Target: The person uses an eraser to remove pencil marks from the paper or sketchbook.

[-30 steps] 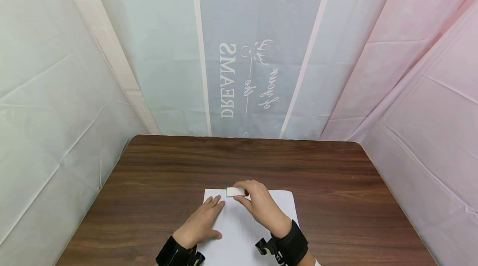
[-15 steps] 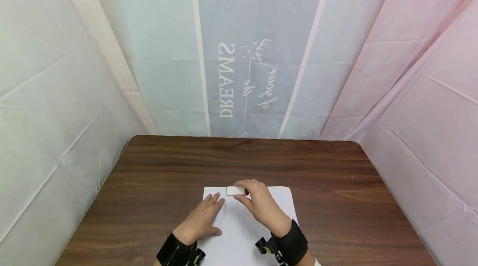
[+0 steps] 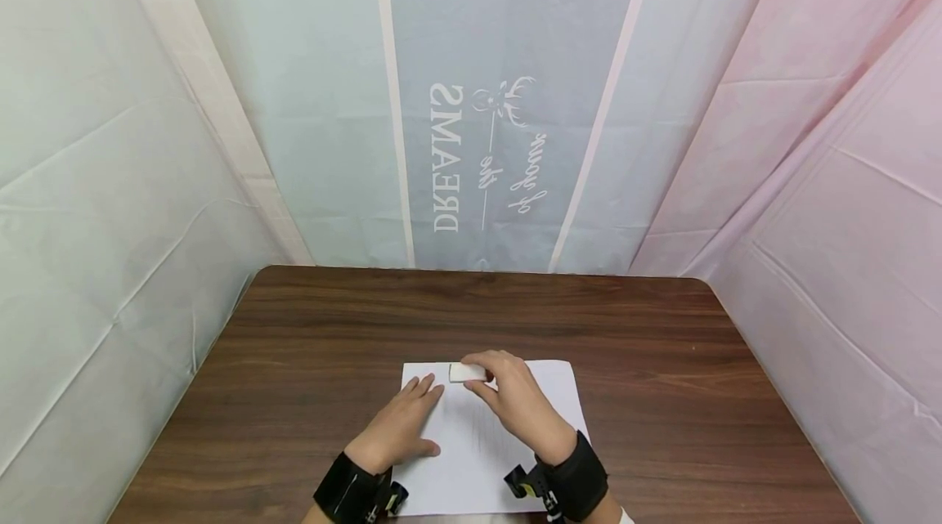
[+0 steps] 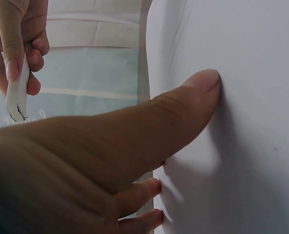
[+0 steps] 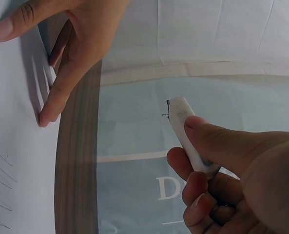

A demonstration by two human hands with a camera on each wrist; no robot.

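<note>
A white sheet of paper (image 3: 471,475) lies on the table with thin dark pencil-like lines (image 5: 0,168) on it. My left hand (image 3: 401,426) rests on the paper's left part, fingers spread and thumb out; its thumb (image 4: 183,107) touches the sheet in the left wrist view. Between thumb and fingers my right hand (image 3: 515,401) pinches a white block eraser (image 3: 467,373) near the paper's far edge. In the right wrist view the eraser (image 5: 188,131) is held off the sheet, with dark smudges and crumbs at its worn end.
The brown wood-grain table (image 3: 331,328) spreads around the paper. A pale blue cloth (image 3: 331,140) with printed lettering hangs behind the table's far edge, and light cloths (image 3: 110,262) hang at both sides. Black camera straps (image 3: 577,475) wrap both wrists.
The paper has slid a little toward the table's far side, its near edge now showing. My left hand has shifted slightly forward too. The right hand keeps the eraser almost in place.
</note>
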